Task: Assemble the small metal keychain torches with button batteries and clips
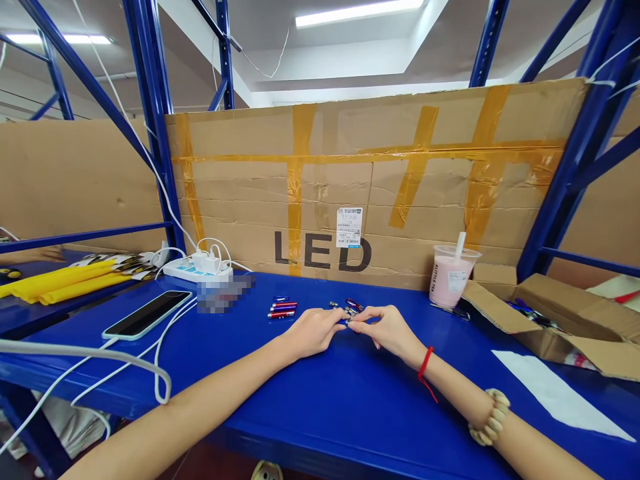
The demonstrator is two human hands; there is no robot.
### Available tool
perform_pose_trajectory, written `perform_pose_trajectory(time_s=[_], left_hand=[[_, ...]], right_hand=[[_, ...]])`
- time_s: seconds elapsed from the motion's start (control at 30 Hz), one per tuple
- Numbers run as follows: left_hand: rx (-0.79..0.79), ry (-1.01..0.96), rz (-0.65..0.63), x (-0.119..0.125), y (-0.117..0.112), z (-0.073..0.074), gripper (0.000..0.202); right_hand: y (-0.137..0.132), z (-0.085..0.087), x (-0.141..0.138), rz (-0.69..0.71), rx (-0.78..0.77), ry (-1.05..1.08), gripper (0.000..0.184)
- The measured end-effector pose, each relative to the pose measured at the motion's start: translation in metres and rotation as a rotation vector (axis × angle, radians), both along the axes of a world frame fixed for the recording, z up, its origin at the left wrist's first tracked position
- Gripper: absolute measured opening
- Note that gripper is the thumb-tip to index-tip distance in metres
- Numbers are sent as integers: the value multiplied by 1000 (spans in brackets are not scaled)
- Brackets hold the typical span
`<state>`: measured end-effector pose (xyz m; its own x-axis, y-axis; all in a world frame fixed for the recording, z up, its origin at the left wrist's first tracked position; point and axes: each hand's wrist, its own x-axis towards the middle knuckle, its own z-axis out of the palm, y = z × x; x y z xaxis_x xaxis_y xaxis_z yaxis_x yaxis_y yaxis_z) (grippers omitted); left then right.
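Note:
My left hand (314, 331) and my right hand (389, 327) meet over the middle of the blue table, fingertips almost touching. Both are closed in a pinch; whatever lies between the fingertips is too small and too covered to name. Just behind the fingers are small metallic pieces (333, 305) and some shiny red and dark cylinders (355, 305). Left of my left hand, several short red and blue metallic tubes with silver ends (283, 314) lie in a stack of rows.
A phone (149, 315), white cables (173, 327) and a power strip (175, 269) occupy the left. On the right stand a pink drink cup (449, 277), an open cardboard box (550, 337) and white paper (560, 393). A cardboard panel (240, 200) closes off the back between blue posts.

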<state>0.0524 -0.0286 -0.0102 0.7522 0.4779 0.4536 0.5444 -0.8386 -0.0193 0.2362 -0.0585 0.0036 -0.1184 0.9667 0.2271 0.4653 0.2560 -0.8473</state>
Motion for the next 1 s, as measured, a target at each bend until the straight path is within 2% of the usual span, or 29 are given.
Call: perform_pose_trajectory(time_s=[0.1, 0.2, 0.4, 0.63, 0.73, 0.9, 1.0], left_hand=[[45, 1, -32, -2, 2, 3, 20], [57, -27, -83, -2, 3, 7, 19], [-8, -69, -90, -2, 4, 6, 14], [-72, -158, -126, -4, 7, 8, 13], [-144, -223, -86, -4, 9, 10, 14], [-391, -257, -10, -6, 10, 8, 16], [-442, -257, 36, -8, 10, 10, 18]], right_hand=[[6, -2, 1, 18, -43, 24, 35], [11, -4, 5, 58, 11, 21, 34], [11, -10, 6, 92, 62, 90, 35], [7, -11, -3, 47, 95, 198, 40], [9, -10, -7, 14, 102, 280, 43], [17, -14, -12, 19, 42, 326, 44], [22, -16, -15, 26, -10, 351, 43]])
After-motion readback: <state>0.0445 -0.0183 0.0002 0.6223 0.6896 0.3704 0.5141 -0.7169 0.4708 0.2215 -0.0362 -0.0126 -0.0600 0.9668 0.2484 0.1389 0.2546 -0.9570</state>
